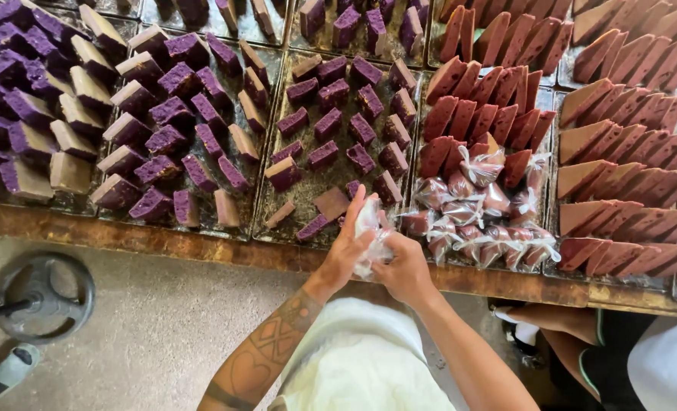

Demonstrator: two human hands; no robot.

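Observation:
My left hand (348, 247) and my right hand (405, 268) meet over the table's front edge, both gripping a small clear plastic bag (370, 232) held between them. What is inside the bag cannot be made out. Just beyond my hands lies a tray (308, 186) of purple cake slices with brown undersides. To the right sits a heap of bagged reddish-brown slices (479, 221), each in a knotted clear bag. A pile of clear plastic bags (357, 365) rests on my lap.
Further trays of purple slices (118, 114) fill the left, and trays of reddish-brown slices (620, 152) fill the right. The wooden table edge (163, 242) runs across. A round metal stand base (43, 295) sits on the concrete floor. Another person's leg (574, 335) is at right.

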